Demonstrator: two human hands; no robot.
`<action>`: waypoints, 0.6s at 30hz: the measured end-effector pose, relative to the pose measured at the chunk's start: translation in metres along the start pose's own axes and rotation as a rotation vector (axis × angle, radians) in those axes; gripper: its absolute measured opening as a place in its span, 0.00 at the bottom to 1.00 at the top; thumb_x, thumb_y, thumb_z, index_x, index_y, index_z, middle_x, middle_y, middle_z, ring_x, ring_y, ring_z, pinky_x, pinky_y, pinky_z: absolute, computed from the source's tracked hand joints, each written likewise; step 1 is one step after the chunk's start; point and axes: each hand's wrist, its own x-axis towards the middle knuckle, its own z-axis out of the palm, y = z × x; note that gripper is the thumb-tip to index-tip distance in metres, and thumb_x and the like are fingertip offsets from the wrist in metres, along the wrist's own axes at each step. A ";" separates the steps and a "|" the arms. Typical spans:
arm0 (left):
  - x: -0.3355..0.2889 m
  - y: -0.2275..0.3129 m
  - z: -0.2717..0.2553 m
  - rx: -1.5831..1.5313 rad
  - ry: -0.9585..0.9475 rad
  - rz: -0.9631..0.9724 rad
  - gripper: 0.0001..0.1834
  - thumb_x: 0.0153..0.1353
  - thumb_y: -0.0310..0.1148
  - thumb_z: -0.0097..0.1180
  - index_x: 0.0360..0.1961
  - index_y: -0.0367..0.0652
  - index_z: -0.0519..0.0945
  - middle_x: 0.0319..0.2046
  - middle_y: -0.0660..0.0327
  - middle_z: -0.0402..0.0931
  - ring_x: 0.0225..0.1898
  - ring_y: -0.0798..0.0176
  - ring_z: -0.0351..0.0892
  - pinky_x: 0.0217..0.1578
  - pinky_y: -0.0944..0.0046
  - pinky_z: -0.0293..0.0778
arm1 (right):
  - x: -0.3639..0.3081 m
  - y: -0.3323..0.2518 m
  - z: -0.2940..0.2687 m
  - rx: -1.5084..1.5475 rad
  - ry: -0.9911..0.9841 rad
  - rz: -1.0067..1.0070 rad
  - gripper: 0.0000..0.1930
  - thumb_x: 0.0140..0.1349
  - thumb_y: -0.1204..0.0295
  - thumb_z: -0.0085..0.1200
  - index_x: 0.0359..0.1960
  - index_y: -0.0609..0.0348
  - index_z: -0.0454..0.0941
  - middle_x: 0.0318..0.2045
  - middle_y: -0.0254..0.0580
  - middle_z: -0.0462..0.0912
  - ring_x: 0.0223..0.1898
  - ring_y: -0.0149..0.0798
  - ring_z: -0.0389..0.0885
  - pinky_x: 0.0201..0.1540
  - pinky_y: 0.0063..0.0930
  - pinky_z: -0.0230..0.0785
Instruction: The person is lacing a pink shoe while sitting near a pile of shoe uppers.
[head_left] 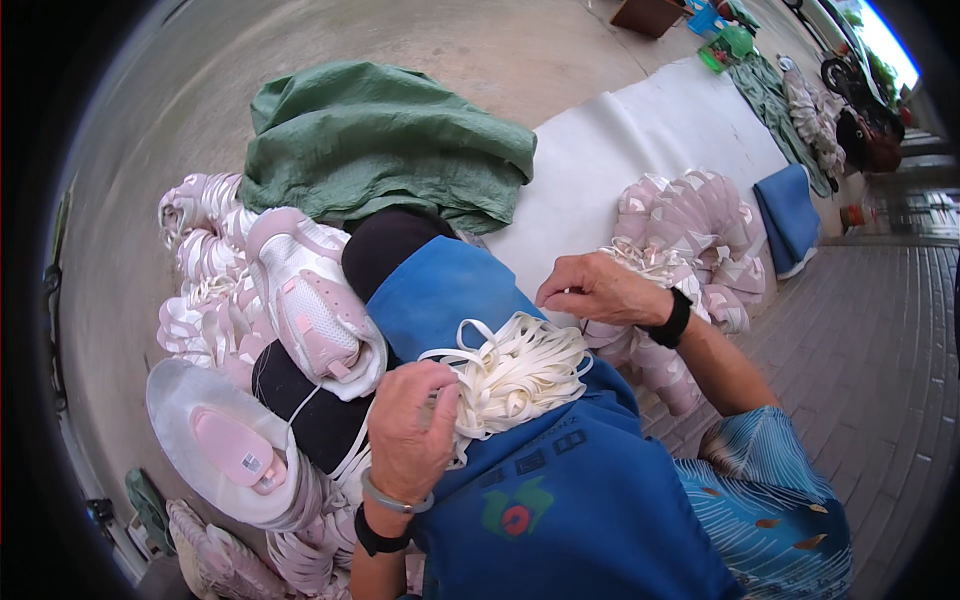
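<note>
A tangled bundle of cream-white flat shoelaces (525,375) lies on my lap, over a blue apron (600,490). My left hand (410,425) is at the bundle's left side, fingers curled in; what they hold is hidden. White lace strands run down beside that hand. Beyond the bundle's far right edge, my right hand (600,290) has thumb and forefinger pinched together; anything between them is too small to make out. A white and pink shoe upper (310,300) rests left of my lap, against dark cloth. Below it is another shoe upper (225,440), showing its pale sole and pink insole.
Stacked pink and white shoe uppers (205,270) lie at the left, with another pile (690,230) at the right on a white sheet (640,130). A green woven sack (380,140) lies ahead. Blue folded cloth (787,215) is at the right, beside grey paving (860,350).
</note>
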 end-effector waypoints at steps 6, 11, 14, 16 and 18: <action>-0.014 -0.005 0.011 0.108 -0.171 0.080 0.19 0.48 0.24 0.62 0.43 0.36 0.75 0.44 0.48 0.74 0.45 0.47 0.73 0.48 0.54 0.68 | 0.006 -0.004 0.032 0.002 0.108 -0.059 0.10 0.55 0.70 0.57 0.38 0.58 0.81 0.29 0.45 0.76 0.28 0.41 0.75 0.32 0.31 0.68; -0.020 -0.005 0.005 0.109 -0.196 -0.027 0.34 0.43 0.29 0.67 0.53 0.35 0.68 0.53 0.45 0.67 0.52 0.44 0.69 0.55 0.53 0.65 | 0.017 0.008 0.039 0.052 0.212 -0.268 0.05 0.58 0.73 0.54 0.33 0.62 0.76 0.26 0.39 0.73 0.25 0.34 0.73 0.29 0.27 0.67; -0.027 -0.013 0.018 0.070 -0.288 -0.069 0.36 0.42 0.30 0.68 0.54 0.35 0.67 0.51 0.46 0.68 0.52 0.44 0.68 0.54 0.52 0.64 | 0.013 -0.011 0.027 0.484 0.005 0.268 0.07 0.62 0.70 0.48 0.31 0.60 0.73 0.23 0.34 0.73 0.20 0.31 0.73 0.23 0.26 0.66; -0.025 -0.013 0.018 0.105 -0.305 -0.059 0.36 0.43 0.31 0.68 0.55 0.35 0.67 0.51 0.46 0.68 0.52 0.44 0.68 0.54 0.52 0.64 | 0.013 -0.010 0.024 0.622 -0.025 0.279 0.08 0.64 0.68 0.47 0.31 0.60 0.72 0.22 0.32 0.72 0.19 0.27 0.70 0.21 0.23 0.63; -0.026 -0.012 0.018 0.146 -0.316 -0.056 0.37 0.43 0.32 0.68 0.55 0.35 0.66 0.50 0.46 0.68 0.52 0.44 0.67 0.54 0.52 0.64 | 0.013 -0.005 0.015 0.633 -0.006 0.266 0.09 0.65 0.67 0.45 0.32 0.59 0.71 0.22 0.29 0.71 0.18 0.22 0.66 0.19 0.19 0.60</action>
